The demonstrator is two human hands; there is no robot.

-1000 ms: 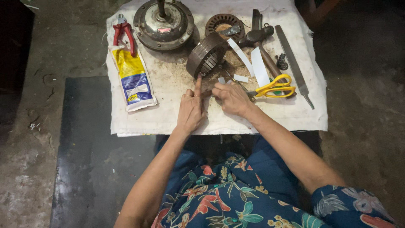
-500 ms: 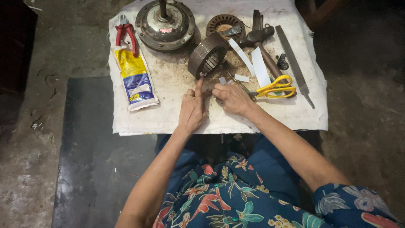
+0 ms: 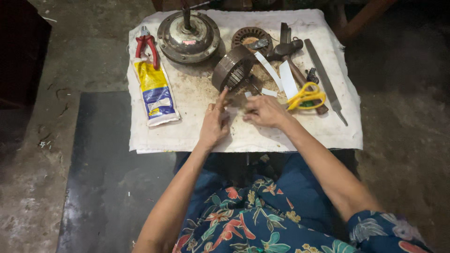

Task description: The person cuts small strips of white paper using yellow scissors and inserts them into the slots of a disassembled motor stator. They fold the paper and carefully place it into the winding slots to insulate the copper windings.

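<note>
Bare forearms; dark blue floral garment, red and teal blooms; rings on left grip (image 3: 214,122).

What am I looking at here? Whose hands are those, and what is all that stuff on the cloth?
The camera sits on a person's head and looks down, so you see that person's own two arms. The left hand and right hand meet over a white cloth and pinch a small pale strip between them. Just above them lies a ribbed metal ring, tipped on its side. Around it are a round metal motor part, red pliers, a yellow and blue pouch, yellow scissors, a hammer, a long metal file and white paper strips.
</note>
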